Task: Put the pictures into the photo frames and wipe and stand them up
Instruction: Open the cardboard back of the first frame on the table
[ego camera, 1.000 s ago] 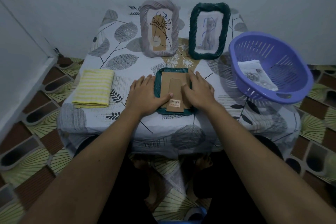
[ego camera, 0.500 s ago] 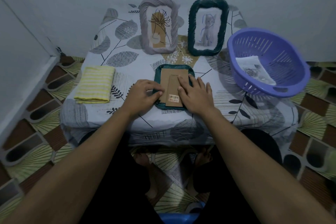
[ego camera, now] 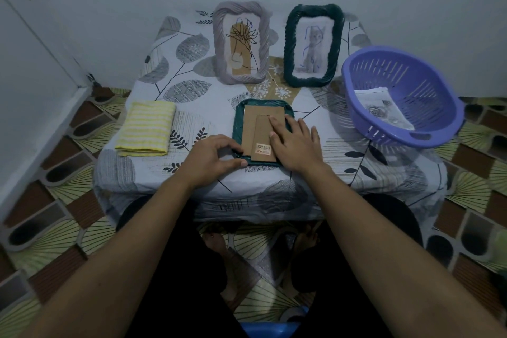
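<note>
Pressing my right hand (ego camera: 295,143) flat on the cardboard back (ego camera: 255,123) of the face-down green frame (ego camera: 263,104), left hand (ego camera: 212,158) pinching its near-left corner. Grey frame (ego camera: 241,42) and dark green frame (ego camera: 314,45) stand behind it.

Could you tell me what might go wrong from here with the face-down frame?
The face-down frame lies near the table's front edge; gripped at its corner by the left hand, it could slip off when lifted. The right hand lies flat on the cardboard back; if unfastened, that may fall out. Turning it up could knock the grey frame and upright green frame behind.
</note>
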